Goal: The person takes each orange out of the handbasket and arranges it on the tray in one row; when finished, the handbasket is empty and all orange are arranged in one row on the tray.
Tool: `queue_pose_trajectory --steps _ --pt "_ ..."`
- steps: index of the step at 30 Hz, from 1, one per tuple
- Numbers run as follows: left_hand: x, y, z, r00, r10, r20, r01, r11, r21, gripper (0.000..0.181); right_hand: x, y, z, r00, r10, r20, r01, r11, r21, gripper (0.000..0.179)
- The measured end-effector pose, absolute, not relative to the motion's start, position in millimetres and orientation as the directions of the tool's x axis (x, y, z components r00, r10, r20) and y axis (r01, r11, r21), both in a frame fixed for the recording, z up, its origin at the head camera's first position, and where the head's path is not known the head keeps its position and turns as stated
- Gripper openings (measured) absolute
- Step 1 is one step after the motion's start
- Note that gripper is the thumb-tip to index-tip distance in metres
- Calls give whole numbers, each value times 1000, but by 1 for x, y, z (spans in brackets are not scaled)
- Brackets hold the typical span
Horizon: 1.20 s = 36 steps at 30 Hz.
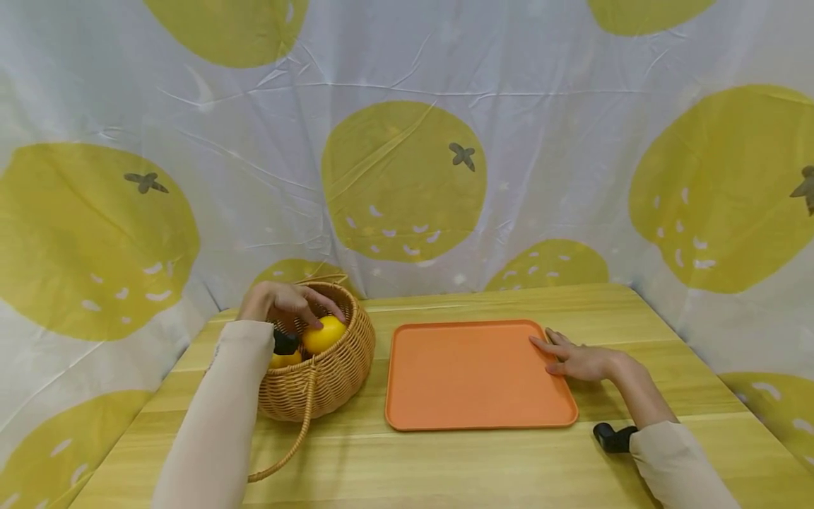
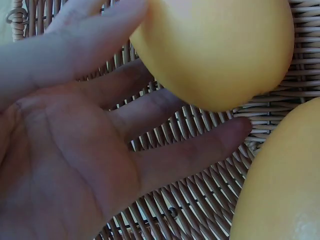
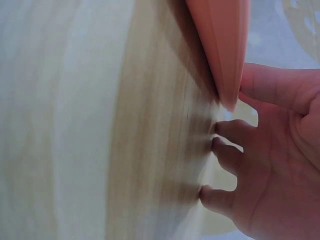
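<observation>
In the head view my left hand reaches into a round wicker basket at the left. Its thumb and fingers lie around a smooth yellow fruit, perhaps a lemon. The left wrist view shows the thumb against the yellow fruit, with other fingers extended below and behind it. A second yellow fruit lies beside it in the basket. My right hand is at the right edge of an orange tray. In the right wrist view its thumb touches the tray rim, while other fingertips rest on the table.
The basket's looped handle hangs down onto the wooden table. A curtain printed with yellow fruit stands behind the table. Black wrist devices show at my left wrist and right wrist.
</observation>
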State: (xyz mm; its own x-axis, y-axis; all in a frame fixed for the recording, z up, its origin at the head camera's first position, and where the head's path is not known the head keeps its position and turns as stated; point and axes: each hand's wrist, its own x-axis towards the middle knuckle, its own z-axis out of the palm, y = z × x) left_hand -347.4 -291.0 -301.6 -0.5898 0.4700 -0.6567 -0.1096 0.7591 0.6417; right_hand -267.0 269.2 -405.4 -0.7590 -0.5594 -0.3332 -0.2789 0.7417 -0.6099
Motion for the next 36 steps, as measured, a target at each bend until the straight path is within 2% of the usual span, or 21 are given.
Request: queue_pose_trajectory --steps 3,9,18,28,32,36 --pt "-349 -291 -305 -570 473 -672 -149 744 651 53 -267 269 -406 -758 -560 -333 -280 741 -610 79" --pt "-352 -292 -312 -573 483 -662 -208 696 687 65 -268 269 -406 -760 -557 -335 -278 744 -607 78" --pt "-346 -295 -304 -602 464 -650 -138 742 657 62 -267 269 -406 -758 -559 -336 -278 743 -609 78" --pt "-351 -298 -310 -589 438 -679 -211 727 653 70 -269 270 -408 -762 -557 -329 -283 744 -605 77" --pt "-346 -295 -303 -627 419 -657 -167 751 639 70 -269 270 -408 -761 -560 -328 -284 742 -608 77" --pt "-340 -295 -290 -629 423 -652 -124 774 621 70 -268 270 -407 -758 -562 -331 -283 740 -610 77"
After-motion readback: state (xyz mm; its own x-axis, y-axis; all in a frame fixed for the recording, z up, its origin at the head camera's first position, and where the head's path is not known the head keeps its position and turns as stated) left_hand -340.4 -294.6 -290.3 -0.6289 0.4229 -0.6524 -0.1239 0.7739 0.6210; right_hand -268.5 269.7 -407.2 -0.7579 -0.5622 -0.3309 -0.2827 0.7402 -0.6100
